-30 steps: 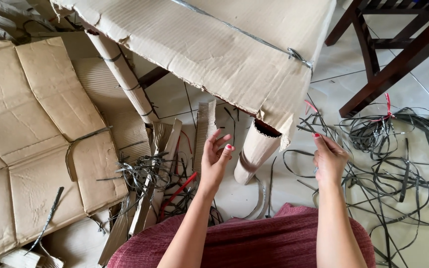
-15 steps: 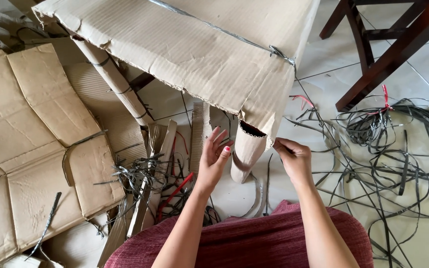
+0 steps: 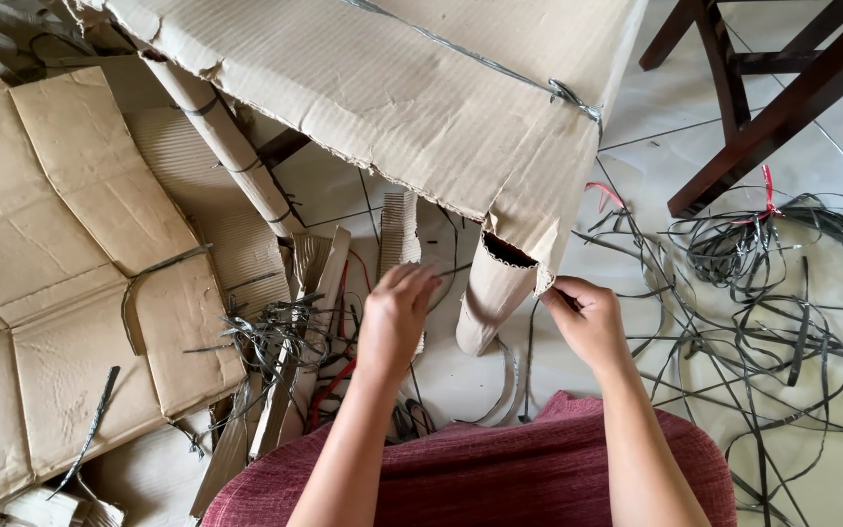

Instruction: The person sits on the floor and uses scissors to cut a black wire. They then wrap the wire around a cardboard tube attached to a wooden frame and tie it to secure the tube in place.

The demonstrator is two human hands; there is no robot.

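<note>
A large corrugated cardboard panel [image 3: 392, 107] slants across the top of the view, resting on rolled cardboard tubes. One tube [image 3: 488, 298] stands under its near corner. My right hand [image 3: 585, 320] pinches the torn lower corner of the panel beside that tube. My left hand [image 3: 397, 317] reaches toward a narrow corrugated strip [image 3: 399, 234] left of the tube, fingers bent and close to it; whether it grips anything I cannot see. A second, longer tube [image 3: 231, 146] leans under the panel at the left.
Flattened cardboard sheets [image 3: 60, 293] cover the floor at left. Tangled black plastic strapping [image 3: 773, 293] lies on the tiles at right. Dark wooden chair legs [image 3: 773, 98] stand at the upper right. Cardboard slats and red wire [image 3: 314, 332] lie near my knees.
My right hand moved left from above the strapping to the panel's lower corner and took hold of it. My left hand shifted slightly toward the corrugated strip.
</note>
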